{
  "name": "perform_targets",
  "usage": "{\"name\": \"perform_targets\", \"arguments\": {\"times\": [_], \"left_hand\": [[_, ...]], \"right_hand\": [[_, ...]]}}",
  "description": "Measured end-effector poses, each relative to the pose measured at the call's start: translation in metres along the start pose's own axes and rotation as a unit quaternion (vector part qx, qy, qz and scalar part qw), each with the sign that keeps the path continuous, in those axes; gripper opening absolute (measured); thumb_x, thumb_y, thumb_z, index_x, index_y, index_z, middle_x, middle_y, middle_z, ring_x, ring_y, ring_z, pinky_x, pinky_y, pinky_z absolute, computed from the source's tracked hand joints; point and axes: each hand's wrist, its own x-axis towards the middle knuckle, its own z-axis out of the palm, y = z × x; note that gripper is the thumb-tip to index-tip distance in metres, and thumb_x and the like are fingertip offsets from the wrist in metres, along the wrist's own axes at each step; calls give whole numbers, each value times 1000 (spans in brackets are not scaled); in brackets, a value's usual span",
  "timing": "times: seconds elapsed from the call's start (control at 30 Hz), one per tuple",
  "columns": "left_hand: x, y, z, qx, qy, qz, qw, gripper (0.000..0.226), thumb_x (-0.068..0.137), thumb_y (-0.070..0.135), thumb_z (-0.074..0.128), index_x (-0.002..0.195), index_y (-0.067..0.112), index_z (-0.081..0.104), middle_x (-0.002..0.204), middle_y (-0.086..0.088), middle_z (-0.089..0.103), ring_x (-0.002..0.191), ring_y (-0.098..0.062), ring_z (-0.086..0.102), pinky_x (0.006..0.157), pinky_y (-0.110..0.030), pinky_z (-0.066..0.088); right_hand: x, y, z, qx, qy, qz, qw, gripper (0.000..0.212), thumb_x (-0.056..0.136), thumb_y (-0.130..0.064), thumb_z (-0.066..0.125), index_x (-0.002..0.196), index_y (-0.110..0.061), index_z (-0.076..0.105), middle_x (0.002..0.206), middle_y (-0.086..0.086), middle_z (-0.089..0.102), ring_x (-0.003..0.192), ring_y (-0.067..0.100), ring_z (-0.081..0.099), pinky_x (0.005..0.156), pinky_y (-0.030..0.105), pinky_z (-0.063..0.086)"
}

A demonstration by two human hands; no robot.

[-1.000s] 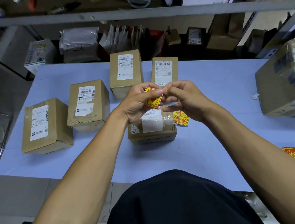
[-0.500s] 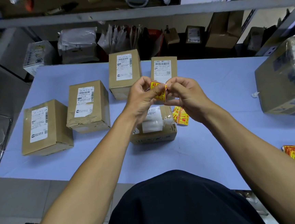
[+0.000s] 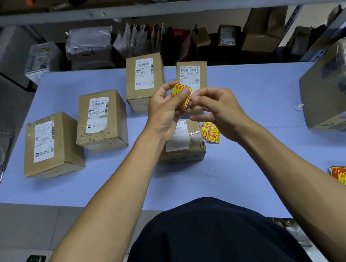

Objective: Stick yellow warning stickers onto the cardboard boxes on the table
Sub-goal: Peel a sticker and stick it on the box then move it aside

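L hand (image 3: 166, 108) pinching yellow sticker (image 3: 182, 96), R hand (image 3: 218, 108) pinching its edge, above taped box (image 3: 185, 146)

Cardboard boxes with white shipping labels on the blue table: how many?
5: far-left box, box beside it, rear box, rear-right box, and nearest box under the hands. The large right-edge carton isn't counted.

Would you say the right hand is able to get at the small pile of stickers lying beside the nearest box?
Probably yes: the right hand hovers just above that pile with nothing between, but it first must release the sticker it pinches.
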Motion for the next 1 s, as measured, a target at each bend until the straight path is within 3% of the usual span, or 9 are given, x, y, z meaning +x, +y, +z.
{"name": "perform_targets", "arguments": {"times": [0.17,0.27,0.37,0.67,1.0], "left_hand": [[5,-6,3,-6,76,11,997,33,85,3,73,110,8,52,82,-6,66,62,-15,63,53,-25,53],[7,-6,4,4,103,22,994,35,83,5,76,110,7,54,84,-7,66,69,-20,63,57,-28,56],[9,-6,5,10,112,26,993,35,83,8,77,110,6,55,83,-7,66,73,-23,62,60,-30,56],[7,-5,8,7,133,30,991,39,82,8,79,112,4,53,71,-1,67,60,-16,62,54,-27,55],[6,-11,10,48,153,46,986,39,81,10,80,106,12,50,78,-7,64,60,-14,62,56,-27,53]], "right_hand": [[3,3,1,-67,-7,13,998,7,94,-8,64,92,-3,68,90,19,71,83,24,73,70,33,61],[6,2,0,-77,-13,19,997,4,92,-4,64,91,-2,68,88,15,70,80,21,72,72,34,62],[7,2,0,-85,-19,17,996,7,92,-4,64,87,-6,69,86,12,70,80,21,72,72,34,62],[8,4,3,-96,-17,-2,995,10,96,-7,61,90,-6,68,86,12,70,80,19,70,71,34,61],[5,5,9,-80,-7,-15,997,16,99,-6,53,88,-8,65,79,8,67,79,17,67,72,36,62]]}}
